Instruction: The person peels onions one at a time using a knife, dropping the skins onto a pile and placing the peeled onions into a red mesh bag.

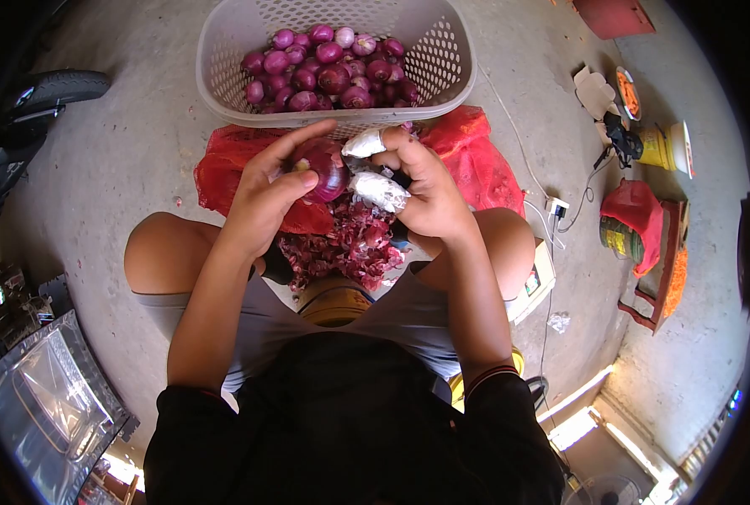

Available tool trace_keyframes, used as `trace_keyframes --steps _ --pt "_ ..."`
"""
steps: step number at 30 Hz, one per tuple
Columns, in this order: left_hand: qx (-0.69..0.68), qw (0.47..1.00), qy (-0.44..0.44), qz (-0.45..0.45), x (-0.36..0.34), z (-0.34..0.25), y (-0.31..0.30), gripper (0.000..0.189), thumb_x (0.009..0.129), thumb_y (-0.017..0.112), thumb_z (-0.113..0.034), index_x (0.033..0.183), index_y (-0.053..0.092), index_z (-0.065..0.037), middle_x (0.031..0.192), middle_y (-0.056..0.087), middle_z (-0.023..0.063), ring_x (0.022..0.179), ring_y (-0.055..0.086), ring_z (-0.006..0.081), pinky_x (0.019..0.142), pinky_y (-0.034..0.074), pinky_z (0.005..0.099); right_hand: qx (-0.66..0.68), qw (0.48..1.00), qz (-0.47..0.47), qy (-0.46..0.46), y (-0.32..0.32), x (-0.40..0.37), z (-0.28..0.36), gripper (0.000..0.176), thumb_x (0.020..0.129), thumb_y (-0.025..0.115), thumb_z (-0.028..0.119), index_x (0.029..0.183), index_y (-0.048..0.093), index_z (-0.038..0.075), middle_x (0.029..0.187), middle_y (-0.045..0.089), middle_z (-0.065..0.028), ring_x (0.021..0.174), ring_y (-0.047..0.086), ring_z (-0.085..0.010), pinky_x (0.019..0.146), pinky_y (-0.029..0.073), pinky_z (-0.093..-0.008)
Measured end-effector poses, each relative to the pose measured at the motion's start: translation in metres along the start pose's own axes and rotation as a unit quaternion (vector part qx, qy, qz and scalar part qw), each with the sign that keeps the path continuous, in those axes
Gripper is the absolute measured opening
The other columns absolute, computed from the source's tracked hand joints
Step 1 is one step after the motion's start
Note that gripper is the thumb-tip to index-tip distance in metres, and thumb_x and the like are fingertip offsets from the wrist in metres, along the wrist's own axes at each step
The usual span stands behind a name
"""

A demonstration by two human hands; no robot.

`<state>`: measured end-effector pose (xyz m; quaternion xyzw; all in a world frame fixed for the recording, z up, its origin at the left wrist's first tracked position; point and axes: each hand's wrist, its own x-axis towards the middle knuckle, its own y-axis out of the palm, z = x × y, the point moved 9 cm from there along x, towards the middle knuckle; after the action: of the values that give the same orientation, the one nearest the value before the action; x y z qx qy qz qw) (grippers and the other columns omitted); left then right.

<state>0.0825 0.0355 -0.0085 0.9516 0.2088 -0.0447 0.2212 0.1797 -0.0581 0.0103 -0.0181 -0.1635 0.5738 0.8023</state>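
Note:
In my left hand point(261, 185) is a red onion point(328, 172), gripped between the thumb and fingers. My right hand point(432, 194) is close against the onion's right side, its thumb and forefinger wrapped in silvery-white tape point(378, 192). Its fingers are curled round something small and dark that I cannot make out. Below both hands lies a heap of papery onion skins point(349, 248) between my legs. Just beyond stands a grey plastic basket point(211, 63), holding many shiny, purple peeled onions point(331, 80).
Red mesh sacks point(484, 160) lie on either side of the skins. A white cable with a socket block point(557, 206) runs along the floor to the right. Farther right are a yellow bucket point(657, 147) and a reddish wooden stool point(665, 269). A tyre point(63, 88) stands at the left.

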Motion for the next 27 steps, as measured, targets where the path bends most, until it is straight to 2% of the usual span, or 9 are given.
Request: trace_keyframes --steps 2,8,11,14,17,20,23,27 --pt "-0.011 1.000 -0.002 0.001 0.000 0.000 0.002 0.063 0.077 0.058 -0.016 0.134 0.040 0.005 0.126 0.051 0.0108 0.114 0.050 0.0170 0.101 0.036 0.0312 0.011 1.000 -0.002 -0.003 0.001 0.000 -0.002 0.048 0.070 0.058 -0.007 0.115 0.046 0.004 0.088 0.067 -0.0120 0.085 0.066 -0.0269 0.076 0.047 -0.0321" --pt "-0.043 0.999 -0.010 0.004 0.000 0.001 0.002 0.065 0.076 0.057 -0.021 0.133 0.039 0.005 0.123 0.052 0.0129 0.114 0.051 0.0188 0.100 0.037 0.0326 0.027 0.997 0.001 0.078 0.000 -0.001 -0.009 0.047 0.073 0.062 -0.004 0.116 0.045 0.003 0.086 0.066 -0.0106 0.084 0.064 -0.0211 0.075 0.046 -0.0300" --pt "-0.056 0.998 -0.021 0.000 0.001 0.001 0.001 0.064 0.078 0.056 -0.022 0.133 0.039 0.006 0.122 0.052 0.0131 0.113 0.052 0.0192 0.100 0.037 0.0330 0.003 0.999 0.024 0.037 0.001 -0.002 -0.002 0.048 0.073 0.066 -0.001 0.117 0.045 0.005 0.086 0.066 -0.0099 0.081 0.064 -0.0201 0.074 0.045 -0.0293" --pt "-0.053 0.998 -0.018 0.001 0.001 0.001 0.001 0.063 0.078 0.055 -0.022 0.133 0.039 0.006 0.122 0.052 0.0133 0.112 0.053 0.0189 0.100 0.038 0.0327 0.022 0.999 0.026 0.038 0.005 -0.001 0.001 0.048 0.077 0.070 0.001 0.119 0.048 0.006 0.074 0.056 0.0016 0.071 0.049 -0.0051 0.069 0.038 -0.0215" --pt "-0.051 0.998 -0.024 0.008 0.001 0.002 0.001 0.062 0.079 0.054 -0.022 0.133 0.039 0.006 0.122 0.052 0.0135 0.111 0.053 0.0188 0.100 0.038 0.0327 0.002 1.000 0.019 0.017 0.004 0.000 0.005 0.050 0.076 0.070 0.001 0.119 0.047 0.006 0.071 0.054 0.0019 0.069 0.048 -0.0056 0.066 0.037 -0.0217" --pt "-0.053 0.999 -0.010 0.009 0.000 0.003 0.002 0.052 0.082 0.050 -0.011 0.131 0.043 0.004 0.112 0.057 0.0110 0.105 0.055 0.0162 0.096 0.040 0.0304 -0.015 0.997 0.043 0.059 0.006 0.000 0.003 0.049 0.076 0.071 0.000 0.119 0.047 0.006 0.070 0.054 0.0022 0.067 0.047 -0.0064 0.064 0.038 -0.0225" --pt "-0.065 0.998 -0.015 -0.003 0.000 0.003 0.004 0.051 0.083 0.049 -0.012 0.131 0.043 0.004 0.113 0.057 0.0112 0.105 0.055 0.0162 0.095 0.040 0.0303 -0.012 0.998 0.043 0.043 0.007 0.000 0.004 0.051 0.076 0.071 0.002 0.119 0.045 0.005 0.068 0.054 0.0021 0.065 0.047 -0.0067 0.063 0.038 -0.0231" --pt "-0.070 0.997 -0.018 -0.006 0.000 0.004 0.003 0.050 0.084 0.048 -0.012 0.131 0.042 0.003 0.115 0.055 0.0114 0.107 0.054 0.0162 0.096 0.040 0.0306 -0.050 0.994 0.059 0.079 0.007 -0.004 -0.001 0.055 0.075 0.073 0.005 0.120 0.041 0.005 0.066 0.053 0.0016 0.064 0.047 -0.0075 0.063 0.038 -0.0235"
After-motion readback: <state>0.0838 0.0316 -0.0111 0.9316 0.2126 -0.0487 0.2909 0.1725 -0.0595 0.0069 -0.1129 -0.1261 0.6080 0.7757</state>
